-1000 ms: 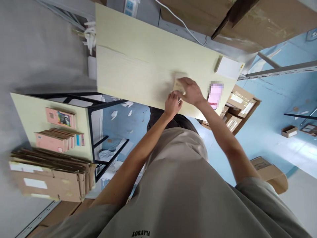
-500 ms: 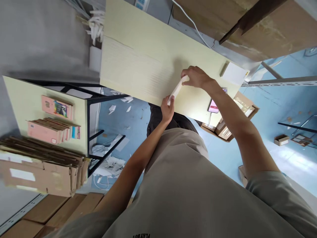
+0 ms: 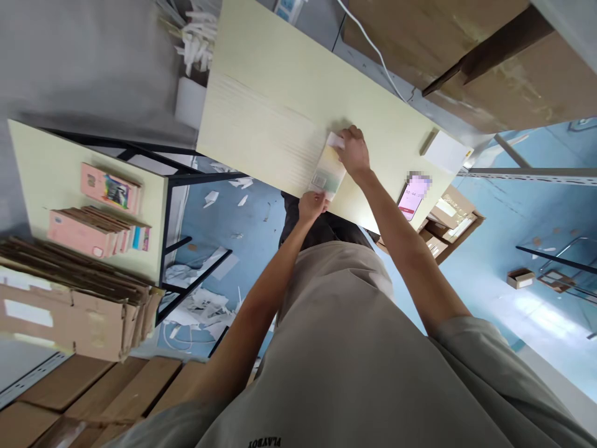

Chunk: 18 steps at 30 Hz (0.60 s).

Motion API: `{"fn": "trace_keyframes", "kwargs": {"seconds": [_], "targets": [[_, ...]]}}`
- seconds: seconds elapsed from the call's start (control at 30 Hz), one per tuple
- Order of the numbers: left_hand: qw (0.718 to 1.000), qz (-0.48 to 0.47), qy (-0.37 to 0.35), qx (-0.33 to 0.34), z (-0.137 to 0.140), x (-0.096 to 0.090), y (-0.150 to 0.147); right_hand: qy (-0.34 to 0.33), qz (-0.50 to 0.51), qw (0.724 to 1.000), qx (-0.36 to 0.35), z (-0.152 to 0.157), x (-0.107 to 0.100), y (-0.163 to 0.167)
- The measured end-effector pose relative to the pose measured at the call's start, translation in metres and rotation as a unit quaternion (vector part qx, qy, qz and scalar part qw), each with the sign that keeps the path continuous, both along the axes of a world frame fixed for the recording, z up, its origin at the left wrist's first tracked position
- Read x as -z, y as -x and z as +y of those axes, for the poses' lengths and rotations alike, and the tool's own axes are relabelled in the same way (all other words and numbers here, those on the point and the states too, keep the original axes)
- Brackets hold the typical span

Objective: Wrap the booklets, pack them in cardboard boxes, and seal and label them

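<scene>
At the near edge of the tabletop (image 3: 263,81), packet (image 3: 329,168) in both hands

Fingers of the left hand (image 3: 311,206) pinch its near end; those of the right hand (image 3: 355,151) grip its far corner. Tabletop stretches wide leftward; rightward, the phone (image 3: 411,200) lies well apart. Earlier the packet showed its thin side, now its printed face.

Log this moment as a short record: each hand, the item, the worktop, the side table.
Left hand: gripping the near end of a flat pack
Right hand: holding its far end
Item: pale, barcode-like patch toward the left hand; print too blurred to read
Worktop: pale yellow; phone, screen lit, and white box toward the right
Side table: pink packs; cardboard stack at its near edge
</scene>
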<state>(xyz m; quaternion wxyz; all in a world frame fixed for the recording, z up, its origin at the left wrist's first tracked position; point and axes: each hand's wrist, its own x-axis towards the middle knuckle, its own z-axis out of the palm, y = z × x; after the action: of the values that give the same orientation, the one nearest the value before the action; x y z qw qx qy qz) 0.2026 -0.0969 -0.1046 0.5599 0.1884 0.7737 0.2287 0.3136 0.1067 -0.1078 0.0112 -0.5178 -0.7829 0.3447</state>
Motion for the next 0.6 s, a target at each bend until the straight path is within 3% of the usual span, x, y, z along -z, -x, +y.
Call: {"fn": "trace_keyframes", "kwargs": {"seconds": [0.1, 0.23, 0.3, 0.4, 0.5, 0.6], "targets": [[0.987, 0.098, 0.008, 0.128, 0.011, -0.008, 0.029, -0.030, 0.007, 1.000, -0.001, -0.024, -0.020, 0.000], [0.931, 0.275, -0.164, 0.174, 0.038, -0.014, 0.061, 0.004, -0.030, 1.000, -0.005, -0.071, -0.044, -0.010], [0.905, 0.280, -0.211, 0.241, 0.052, -0.016, 0.066, 0.045, -0.046, 0.998, -0.026, -0.096, -0.048, -0.015], [0.881, 0.265, -0.205, 0.334, 0.065, -0.021, 0.068, 0.068, -0.034, 0.997, -0.029, -0.123, -0.047, -0.020], [0.866, 0.260, -0.182, 0.386, 0.070, -0.030, 0.073, 0.068, -0.019, 0.997, -0.024, -0.135, -0.050, -0.021], [0.854, 0.258, -0.178, 0.416, 0.075, -0.045, 0.077, 0.067, -0.034, 0.997, -0.015, -0.135, -0.066, -0.022]]}}
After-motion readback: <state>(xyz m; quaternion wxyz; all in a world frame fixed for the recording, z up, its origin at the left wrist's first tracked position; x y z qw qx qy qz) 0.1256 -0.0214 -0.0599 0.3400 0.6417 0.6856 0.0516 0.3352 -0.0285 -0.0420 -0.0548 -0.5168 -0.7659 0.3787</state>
